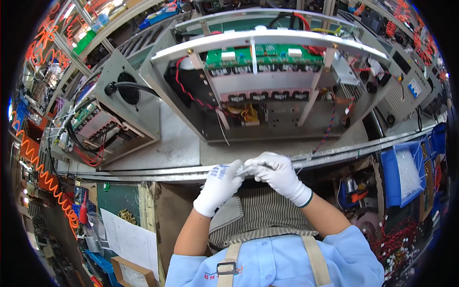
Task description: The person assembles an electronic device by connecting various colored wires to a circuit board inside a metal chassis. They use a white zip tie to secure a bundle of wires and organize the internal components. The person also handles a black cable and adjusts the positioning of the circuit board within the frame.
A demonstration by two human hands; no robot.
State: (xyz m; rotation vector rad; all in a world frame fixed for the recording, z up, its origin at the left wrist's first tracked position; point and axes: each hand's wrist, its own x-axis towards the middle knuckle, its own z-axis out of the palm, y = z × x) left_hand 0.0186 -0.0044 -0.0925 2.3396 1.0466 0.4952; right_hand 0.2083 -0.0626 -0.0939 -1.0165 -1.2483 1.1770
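My left hand (220, 186), in a white glove with blue print, is closed, its fingertips meeting those of my right hand (282, 178). That one wears a plain white glove and is pinched closed too. Between them shows a small, pale, shiny piece (245, 170), too small and too covered to name. Both hands are in front of my body, just short of the bench's metal edge (191, 174). Beyond them stands an open grey metal housing (287, 136) with a green circuit board (265, 60) inside. A red-and-blue twisted wire (330, 125) hangs at its right side.
Another opened unit (153, 107) with a round fan opening stands left, and more grey units (406, 91) stand right. Blue bins (400, 174) with pale strips sit at the right. Lower left are a paper sheet (131, 239), a cardboard box (129, 272) and an orange coiled hose (52, 184).
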